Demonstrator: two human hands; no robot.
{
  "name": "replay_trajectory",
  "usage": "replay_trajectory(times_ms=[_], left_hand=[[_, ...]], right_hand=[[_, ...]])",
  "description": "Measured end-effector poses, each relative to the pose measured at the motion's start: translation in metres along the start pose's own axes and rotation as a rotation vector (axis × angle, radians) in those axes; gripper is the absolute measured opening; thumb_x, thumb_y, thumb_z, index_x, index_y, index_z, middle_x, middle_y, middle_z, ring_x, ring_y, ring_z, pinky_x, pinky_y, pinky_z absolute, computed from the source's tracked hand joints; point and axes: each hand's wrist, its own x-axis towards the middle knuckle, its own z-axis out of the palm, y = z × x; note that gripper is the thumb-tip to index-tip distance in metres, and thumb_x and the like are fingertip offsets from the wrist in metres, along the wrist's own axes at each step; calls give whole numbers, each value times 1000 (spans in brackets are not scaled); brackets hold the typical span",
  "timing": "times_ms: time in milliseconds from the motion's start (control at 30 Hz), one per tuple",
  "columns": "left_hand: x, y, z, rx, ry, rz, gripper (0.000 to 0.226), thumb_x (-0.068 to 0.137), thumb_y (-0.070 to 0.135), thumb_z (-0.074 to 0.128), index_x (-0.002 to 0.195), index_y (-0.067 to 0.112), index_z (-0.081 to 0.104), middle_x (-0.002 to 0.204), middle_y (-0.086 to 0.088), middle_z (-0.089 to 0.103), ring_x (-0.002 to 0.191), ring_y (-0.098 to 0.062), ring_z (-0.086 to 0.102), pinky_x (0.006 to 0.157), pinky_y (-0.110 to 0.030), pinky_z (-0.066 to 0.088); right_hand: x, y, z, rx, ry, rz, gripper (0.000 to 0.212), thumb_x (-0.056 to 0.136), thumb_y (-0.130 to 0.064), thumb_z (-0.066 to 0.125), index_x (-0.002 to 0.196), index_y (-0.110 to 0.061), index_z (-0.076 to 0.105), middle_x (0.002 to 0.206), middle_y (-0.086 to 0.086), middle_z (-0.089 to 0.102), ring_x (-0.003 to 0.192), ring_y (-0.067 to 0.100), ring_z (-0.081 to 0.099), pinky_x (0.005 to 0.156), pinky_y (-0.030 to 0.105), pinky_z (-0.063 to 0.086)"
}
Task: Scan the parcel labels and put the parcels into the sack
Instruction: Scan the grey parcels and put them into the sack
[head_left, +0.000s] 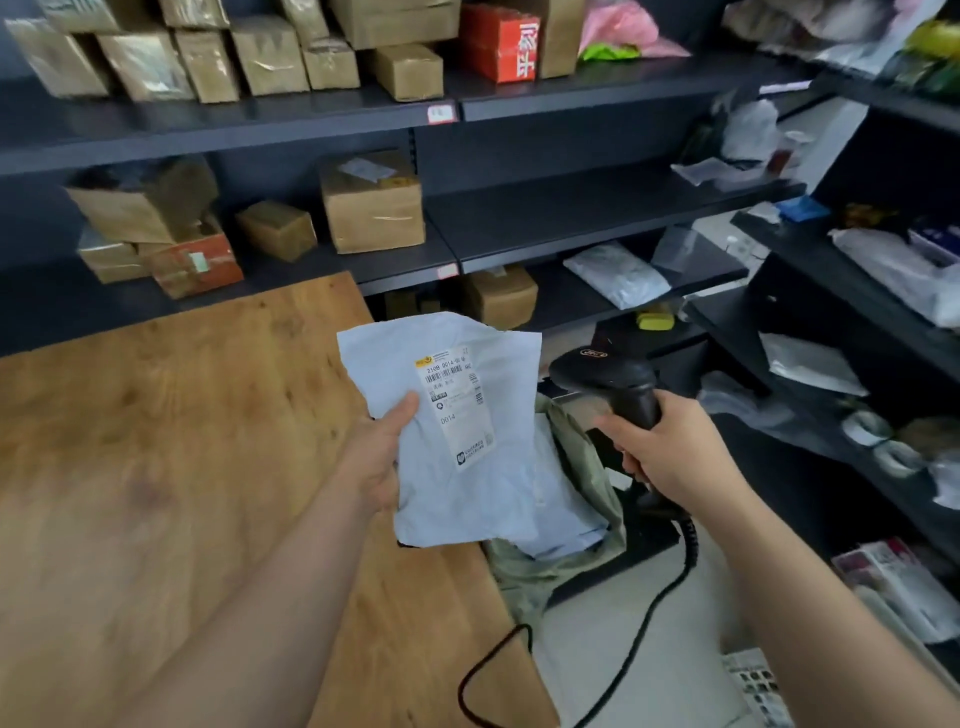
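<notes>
My left hand (379, 457) grips a pale blue soft parcel (493, 467) by its left edge, thumb on the front, and holds it up above the table's right edge. Its white shipping label (460, 410) with a barcode faces me. My right hand (670, 447) grips the handle of a black barcode scanner (608, 376), whose head points left toward the parcel. Below, between table and shelving, an olive-green sack (582, 467) stands open with another pale blue parcel (561, 525) inside.
A wooden table (156, 441) fills the lower left. Dark shelving (571, 218) with cardboard boxes and bagged parcels runs along the back and right. The scanner's black cable (644, 623) trails down over the floor. A white crate (758, 686) sits at the bottom right.
</notes>
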Motion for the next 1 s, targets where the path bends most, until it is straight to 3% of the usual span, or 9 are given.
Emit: replay_trajectory(times_ms=[100,333,600,733,800,900,1000], left_hand=[[31,-28,32,13,25,-53,26,91,19,63,115,9,64,109,-11,72,99,-27,69,83,-43,56],[108,-111,79,71,151,-191,30,94,21,59,123,12,60,118,-12,68,106,-31,66,94,-51,50],[184,-190,99,100,350,-318,27,92,20,64,116,9,63,111,-14,70,102,-34,67,90,-52,52],[218,-221,91,252,445,-346,27,86,5,65,112,8,62,107,-16,70,97,-36,67,89,-57,52],[232,-237,81,399,478,-342,32,78,0,60,108,10,63,105,-15,70,95,-35,67,87,-55,54],[246,-260,64,593,529,-350,44,67,10,64,110,11,64,106,-13,70,93,-33,67,87,-49,55],[240,-260,71,766,563,-361,37,77,9,69,114,8,62,104,-6,65,98,-29,64,85,-32,51]], right_hand=[[35,24,-12,-12,-29,35,26,84,-31,69,78,-8,61,54,7,60,44,17,53,53,39,51],[134,84,-30,-6,-184,47,28,85,-31,69,77,-6,61,55,7,58,37,5,51,46,28,43],[227,172,-7,50,-345,145,23,81,-34,72,72,-17,60,55,-1,59,45,11,57,54,39,52],[256,203,14,87,-398,159,22,80,-34,72,75,-16,61,58,1,60,49,15,58,56,44,54],[267,215,24,90,-418,166,21,81,-33,71,77,-15,61,58,1,60,49,15,57,57,44,54],[276,230,36,95,-444,167,22,82,-32,71,79,-13,62,53,1,57,48,15,56,56,44,53],[279,237,45,99,-458,164,22,82,-31,71,80,-11,62,53,1,57,46,13,56,55,42,52]])
